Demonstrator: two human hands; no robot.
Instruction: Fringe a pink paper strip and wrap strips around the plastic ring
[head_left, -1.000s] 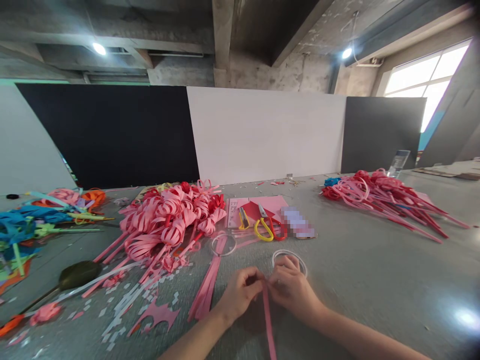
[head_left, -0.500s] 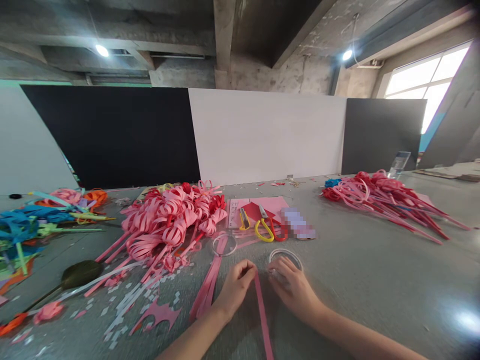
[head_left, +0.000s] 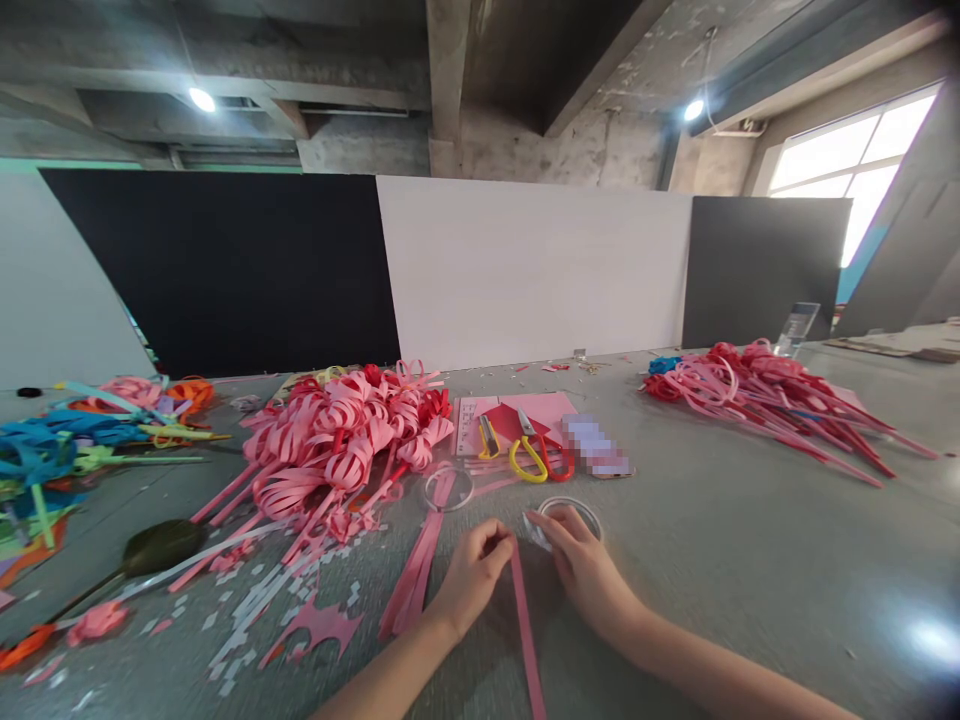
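Note:
My left hand (head_left: 480, 560) is closed, thumb and fingertips pinching the upper end of a long pink paper strip (head_left: 525, 630). The strip runs down past the bottom edge of the view. Just to the right, my right hand (head_left: 589, 575) has its thumb and fingers drawn together on a small whitish piece (head_left: 536, 532), perhaps tape. Behind its fingers lies a tape roll (head_left: 592, 515), partly covered by the hand. A second clear ring-shaped roll (head_left: 471, 492) rests over a bundle of pink strips (head_left: 414, 580), left of my hands.
Yellow-and-red-handled scissors (head_left: 529, 462) and a yellow cutter (head_left: 489, 438) lie on pink paper (head_left: 559, 405), beside a blurred phone (head_left: 598, 447). Curled pink paper flowers (head_left: 349, 430) fill the left, with paper scraps (head_left: 322, 625) before them. More pink and red stems (head_left: 772, 400) lie right.
My right hand has shifted slightly left, towards my left hand, and the whitish piece now shows at its fingertips. The left hand and pink strip have hardly moved.

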